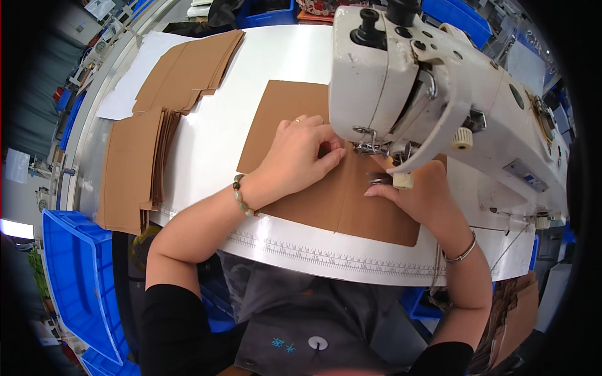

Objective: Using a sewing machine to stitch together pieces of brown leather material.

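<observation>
A tan-brown panel (282, 216) with a vertical crease lies on the white worktable under the presser foot (370, 149) of a white sewing machine (401, 75). My left hand (304, 156) rests on the panel just left of the foot, fingers curled and pinched by the needle area; what they hold is hidden. My right hand (420, 194), partly behind the machine head, grips small dark metal thread snips (379, 178), its thumb below them, just right of the crease and below the foot.
Stacks of brown pieces (128, 169) (182, 72) and white sheets (113, 103) lie at the table's left. A blue crate (75, 276) stands beside the lower left edge. More brown pieces (514, 323) are below the table at right. The machine body spans the upper right.
</observation>
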A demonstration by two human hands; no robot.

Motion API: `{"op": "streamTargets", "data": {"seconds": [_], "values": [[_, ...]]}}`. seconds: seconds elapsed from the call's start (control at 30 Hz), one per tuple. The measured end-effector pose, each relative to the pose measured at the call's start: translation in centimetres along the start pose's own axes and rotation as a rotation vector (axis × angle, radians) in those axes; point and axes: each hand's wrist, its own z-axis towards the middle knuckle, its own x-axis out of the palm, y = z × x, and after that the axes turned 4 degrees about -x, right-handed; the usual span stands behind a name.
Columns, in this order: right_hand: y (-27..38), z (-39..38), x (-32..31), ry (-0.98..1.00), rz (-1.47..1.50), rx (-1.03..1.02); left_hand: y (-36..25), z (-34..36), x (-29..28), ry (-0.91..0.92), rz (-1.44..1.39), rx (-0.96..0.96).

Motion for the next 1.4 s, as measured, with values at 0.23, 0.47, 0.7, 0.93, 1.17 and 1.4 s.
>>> {"op": "streamTargets", "data": {"seconds": [0.23,0.47,0.7,0.93,1.17,1.4], "values": [[2.7,-1.1,0.6,0.224,-0.104,0.063,0.3,-0.1,0.3,-0.034,0.085,0.075],[1.9,-1.2,0.3,0.224,-0.242,0.048,0.7,0.0,0.8,-0.074,0.046,0.110],[2.0,-0.8,-0.3,0.243,-0.040,0.109,0.0,-0.1,-0.1,-0.031,0.151,0.062],[2.1,-0.7,-0.5,0.178,-0.095,0.021,-1.1,-2.5,-0.1,-0.186,0.410,0.274],[2.5,-0.5,-1.0,0.267,0.010,0.145,-1.5,-5.3,1.0,0.009,0.385,0.352],[3.1,-0.9,-5.4,0.339,-0.201,0.009,-0.9,-5.5,1.0,0.057,0.426,0.326]]}}
